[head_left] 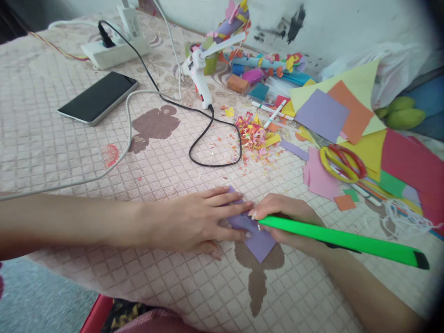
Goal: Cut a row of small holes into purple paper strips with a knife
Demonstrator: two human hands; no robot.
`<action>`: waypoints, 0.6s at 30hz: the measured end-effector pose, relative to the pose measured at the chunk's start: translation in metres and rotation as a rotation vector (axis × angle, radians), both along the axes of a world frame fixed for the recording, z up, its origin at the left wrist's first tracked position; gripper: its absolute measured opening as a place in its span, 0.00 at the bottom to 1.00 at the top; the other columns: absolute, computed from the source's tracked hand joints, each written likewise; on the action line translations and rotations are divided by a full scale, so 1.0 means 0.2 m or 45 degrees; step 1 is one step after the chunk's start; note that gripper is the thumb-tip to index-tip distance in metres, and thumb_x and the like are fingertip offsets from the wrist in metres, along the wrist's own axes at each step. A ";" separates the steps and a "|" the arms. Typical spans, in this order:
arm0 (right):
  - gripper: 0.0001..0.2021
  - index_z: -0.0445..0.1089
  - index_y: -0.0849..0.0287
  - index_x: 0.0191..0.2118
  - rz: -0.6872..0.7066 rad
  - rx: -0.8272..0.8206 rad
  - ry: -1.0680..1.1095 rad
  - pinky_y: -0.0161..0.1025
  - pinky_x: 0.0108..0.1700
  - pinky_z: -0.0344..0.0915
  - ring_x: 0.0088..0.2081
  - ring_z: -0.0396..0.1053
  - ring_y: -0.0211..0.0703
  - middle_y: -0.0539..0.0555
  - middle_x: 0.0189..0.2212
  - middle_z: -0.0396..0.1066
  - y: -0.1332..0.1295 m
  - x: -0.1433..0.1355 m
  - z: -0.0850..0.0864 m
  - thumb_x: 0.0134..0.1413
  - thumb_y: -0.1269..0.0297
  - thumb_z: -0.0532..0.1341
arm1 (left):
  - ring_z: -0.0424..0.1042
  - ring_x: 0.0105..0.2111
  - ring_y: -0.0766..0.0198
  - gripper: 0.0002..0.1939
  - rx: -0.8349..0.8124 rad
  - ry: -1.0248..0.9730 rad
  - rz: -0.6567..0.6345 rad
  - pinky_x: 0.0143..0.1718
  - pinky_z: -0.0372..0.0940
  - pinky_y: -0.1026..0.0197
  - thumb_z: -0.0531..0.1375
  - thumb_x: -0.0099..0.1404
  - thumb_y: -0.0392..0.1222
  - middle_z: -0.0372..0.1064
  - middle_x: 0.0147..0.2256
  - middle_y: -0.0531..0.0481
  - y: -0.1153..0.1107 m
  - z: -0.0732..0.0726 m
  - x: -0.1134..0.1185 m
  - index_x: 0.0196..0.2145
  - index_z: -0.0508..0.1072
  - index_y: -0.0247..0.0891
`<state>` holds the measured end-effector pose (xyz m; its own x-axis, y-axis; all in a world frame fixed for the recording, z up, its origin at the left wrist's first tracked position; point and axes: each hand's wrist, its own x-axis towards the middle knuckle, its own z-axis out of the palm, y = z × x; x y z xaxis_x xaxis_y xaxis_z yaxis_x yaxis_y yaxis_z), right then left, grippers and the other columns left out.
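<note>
My left hand point(194, 222) lies flat with its fingers spread, pressing a small purple paper strip point(262, 243) against the tablecloth. My right hand point(287, 215) is closed around the front end of a long green utility knife point(340, 238) with a black end cap. The knife's front end meets the purple paper beside my left fingertips; its blade is mostly hidden by my fingers. Both hands are close together over the strip.
A white glue gun point(199, 78) stands behind with its black cord looping forward. Paper scraps point(255, 134), scissors point(342, 164) and coloured sheets point(322, 115) lie to the right. A phone point(99, 98) and a power strip point(111, 53) are at the left.
</note>
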<state>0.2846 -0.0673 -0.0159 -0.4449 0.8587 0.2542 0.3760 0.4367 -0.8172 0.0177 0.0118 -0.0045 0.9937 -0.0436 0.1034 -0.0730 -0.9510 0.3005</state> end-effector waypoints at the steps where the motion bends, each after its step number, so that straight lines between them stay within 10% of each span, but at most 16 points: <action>1: 0.10 0.75 0.52 0.43 -0.002 0.007 0.005 0.35 0.40 0.71 0.37 0.75 0.38 0.49 0.36 0.78 0.00 0.00 0.00 0.58 0.74 0.64 | 0.47 0.71 0.47 0.28 0.003 0.002 0.000 0.71 0.45 0.41 0.58 0.72 0.53 0.45 0.71 0.39 0.00 0.00 0.00 0.66 0.62 0.45; 18: 0.09 0.74 0.51 0.44 0.015 -0.033 -0.037 0.36 0.41 0.71 0.38 0.75 0.39 0.50 0.37 0.77 0.00 0.00 0.02 0.59 0.71 0.64 | 0.53 0.69 0.47 0.28 0.024 -0.048 0.025 0.69 0.48 0.40 0.56 0.72 0.56 0.50 0.69 0.39 -0.01 0.00 -0.01 0.66 0.63 0.47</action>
